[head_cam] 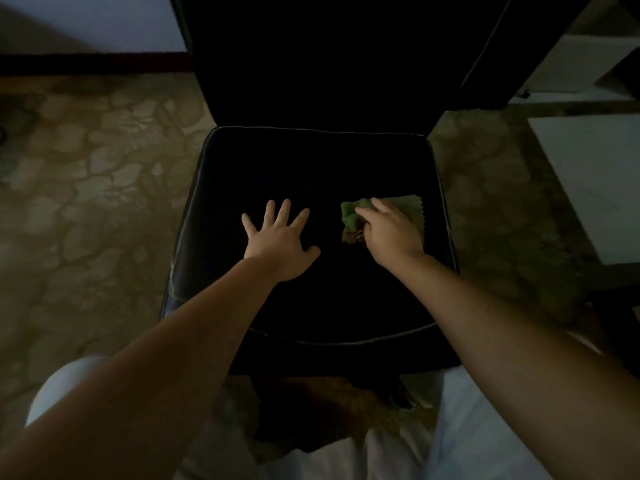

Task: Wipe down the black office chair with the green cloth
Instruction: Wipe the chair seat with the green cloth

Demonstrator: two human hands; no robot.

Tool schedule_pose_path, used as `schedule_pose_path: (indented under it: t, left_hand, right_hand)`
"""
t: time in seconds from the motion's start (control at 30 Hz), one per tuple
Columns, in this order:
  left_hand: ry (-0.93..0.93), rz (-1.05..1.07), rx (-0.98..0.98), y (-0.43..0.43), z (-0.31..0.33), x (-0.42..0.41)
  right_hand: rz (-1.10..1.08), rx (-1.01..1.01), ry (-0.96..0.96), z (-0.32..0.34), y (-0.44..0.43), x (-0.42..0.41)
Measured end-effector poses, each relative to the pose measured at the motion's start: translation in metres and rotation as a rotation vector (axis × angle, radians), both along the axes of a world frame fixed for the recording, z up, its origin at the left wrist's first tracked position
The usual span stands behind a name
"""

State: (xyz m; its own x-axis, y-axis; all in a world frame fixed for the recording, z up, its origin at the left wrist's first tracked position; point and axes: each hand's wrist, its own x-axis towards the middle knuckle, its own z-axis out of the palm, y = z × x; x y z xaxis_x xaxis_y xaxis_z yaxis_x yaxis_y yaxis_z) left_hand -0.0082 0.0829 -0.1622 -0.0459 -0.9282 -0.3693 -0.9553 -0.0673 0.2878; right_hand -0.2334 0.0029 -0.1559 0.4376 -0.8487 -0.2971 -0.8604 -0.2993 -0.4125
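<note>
The black office chair (311,161) fills the middle of the view, its padded seat edged with pale piping and its backrest rising at the top. My left hand (278,239) lies flat on the seat with fingers spread. My right hand (389,232) rests on the green cloth (351,213), which is bunched on the right part of the seat; its fingers curl down onto the cloth. A zigzag-cut edge of the cloth shows beyond the hand.
Patterned beige floor (97,188) surrounds the chair. White furniture (592,174) stands close on the right. A dark baseboard and pale wall (93,26) are at the upper left. My knees in light trousers (485,438) are at the bottom.
</note>
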Motion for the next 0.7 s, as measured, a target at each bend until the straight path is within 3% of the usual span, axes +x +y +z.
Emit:
schedule_pose_path:
  t: [0.2,0.33,0.57,0.7]
  left_hand:
    - [0.017,0.029,-0.104,-0.055,-0.014,-0.046]
    - [-0.003,0.016,-0.113,-0.089,-0.017,-0.072]
    - [-0.007,-0.063,-0.189,-0.143,-0.025,-0.11]
    - [-0.014,-0.088,-0.21,-0.158,-0.029,-0.142]
  right_hand:
    - [-0.033,-0.107,0.016,-0.017,-0.016,-0.031]
    - [-0.139,-0.19,-0.111,-0.01,-0.036,-0.05]
    - [-0.323,-0.504,-0.354,0.02,-0.086,-0.111]
    - [-0.33,-0.388,-0.313,0.013,-0.126,-0.138]
